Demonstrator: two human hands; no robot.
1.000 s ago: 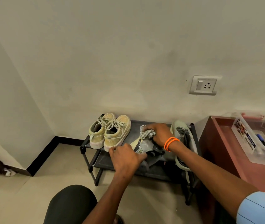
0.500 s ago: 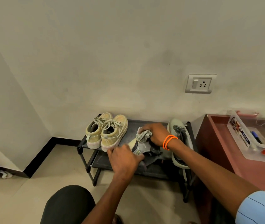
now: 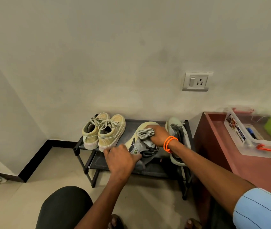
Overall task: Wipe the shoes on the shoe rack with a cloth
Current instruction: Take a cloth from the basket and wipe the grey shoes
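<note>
The left hand (image 3: 120,160) grips the heel of a grey shoe (image 3: 141,146) on the rack (image 3: 81,146). The right hand (image 3: 158,135) presses a bunched cloth (image 3: 145,133) to its toe

You are working in soft, even indoor light, moderately bright, with a slight greenish-yellow cast over the plain cream wall (image 3: 115,55). No hard shadows; only a faint dark patch sits under the black two-tier shoe rack (image 3: 187,129), so the source is possibly overhead. The wide lens bends the wall corner and the reddish-brown tabletop (image 3: 255,166) at the edges. Your blue striped sleeve (image 3: 262,210) looks soft, close to the camera. No glare.
</note>
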